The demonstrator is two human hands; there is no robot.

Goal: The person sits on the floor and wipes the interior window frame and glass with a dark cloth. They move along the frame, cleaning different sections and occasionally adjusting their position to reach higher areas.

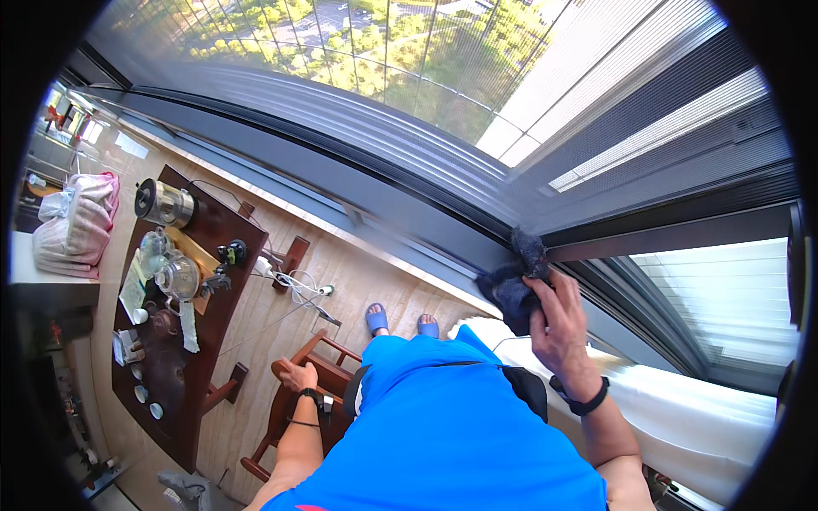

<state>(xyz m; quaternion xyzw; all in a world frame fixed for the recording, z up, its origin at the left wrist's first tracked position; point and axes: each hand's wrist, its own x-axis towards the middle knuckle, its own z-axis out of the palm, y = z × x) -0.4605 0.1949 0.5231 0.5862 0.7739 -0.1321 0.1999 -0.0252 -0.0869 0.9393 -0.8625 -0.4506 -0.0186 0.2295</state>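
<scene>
My right hand (562, 319) grips a dark grey-blue cloth (519, 297), bunched up under the fingers. Part of the cloth touches the lower corner of the dark metal window frame (460, 220), where two window sections meet. Down at my left side, my left hand (299, 375) has its fingers bent over the armrest (279, 368) of a reddish-brown wooden chair (335, 377). The chair stands close beside my left leg. Beyond the frame, the window screen (358, 83) shows trees far below.
A dark wooden tea table (211, 358) on the left carries a glass kettle (167, 203), a glass teapot (177, 278) and several small cups. White cables (297, 284) and a power strip (263, 266) trail over the floor. A white cover (677, 409) lies along my right side.
</scene>
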